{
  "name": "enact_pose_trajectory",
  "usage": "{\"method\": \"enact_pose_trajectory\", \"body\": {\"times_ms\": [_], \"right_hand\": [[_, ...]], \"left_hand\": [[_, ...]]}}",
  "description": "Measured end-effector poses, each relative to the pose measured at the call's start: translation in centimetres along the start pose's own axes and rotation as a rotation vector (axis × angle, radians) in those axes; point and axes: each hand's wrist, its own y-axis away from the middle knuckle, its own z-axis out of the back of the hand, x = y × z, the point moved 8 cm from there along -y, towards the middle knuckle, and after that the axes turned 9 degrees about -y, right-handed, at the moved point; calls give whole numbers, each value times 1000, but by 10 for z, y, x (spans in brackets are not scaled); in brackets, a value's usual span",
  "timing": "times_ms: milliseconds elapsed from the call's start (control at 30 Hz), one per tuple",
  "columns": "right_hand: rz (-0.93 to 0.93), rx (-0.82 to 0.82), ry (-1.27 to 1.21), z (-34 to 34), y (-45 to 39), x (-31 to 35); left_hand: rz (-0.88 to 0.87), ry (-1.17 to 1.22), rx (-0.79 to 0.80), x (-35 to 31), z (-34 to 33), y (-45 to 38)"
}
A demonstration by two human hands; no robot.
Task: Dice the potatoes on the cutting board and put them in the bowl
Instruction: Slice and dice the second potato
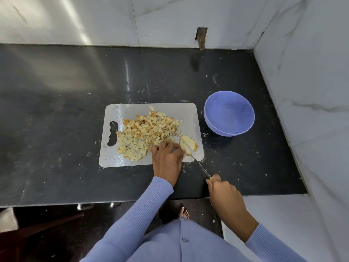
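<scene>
A pale grey cutting board (187, 112) lies on the black counter. A heap of diced potato cubes (145, 131) covers its middle. Near the board's front right corner lies a potato slice (190, 143). My left hand (167, 157) rests on the board with curled fingers holding the slice's left edge. My right hand (224, 193) grips the yellow handle of a knife (201, 167), whose thin blade runs up across the slice. A lavender bowl (229, 112) stands to the right of the board, with nothing in it.
The black counter (66, 120) stretches wide to the left of the board, dusted with small white crumbs. Marble walls close it off at the back and on the right (311, 91). The counter's front edge is close to my body.
</scene>
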Motion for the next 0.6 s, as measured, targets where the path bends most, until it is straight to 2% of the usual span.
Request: {"method": "enact_pose_trajectory", "body": {"times_ms": [167,367,467,533,600], "right_hand": [[-4,-20,-37,5,-9,1],[-17,-24,-139,13,-4,-14],[-14,-96,-213,25,-10,-18],[-11,-130,-248,28,-15,-19],[-16,-139,-283,29,-20,-19]], "left_hand": [[-22,-16,1,-3,0,1],[-70,28,79,1,0,-8],[-267,25,148,-5,-8,-24],[-490,-1,298,-18,-20,-33],[-636,-30,434,-26,-31,-36]]}}
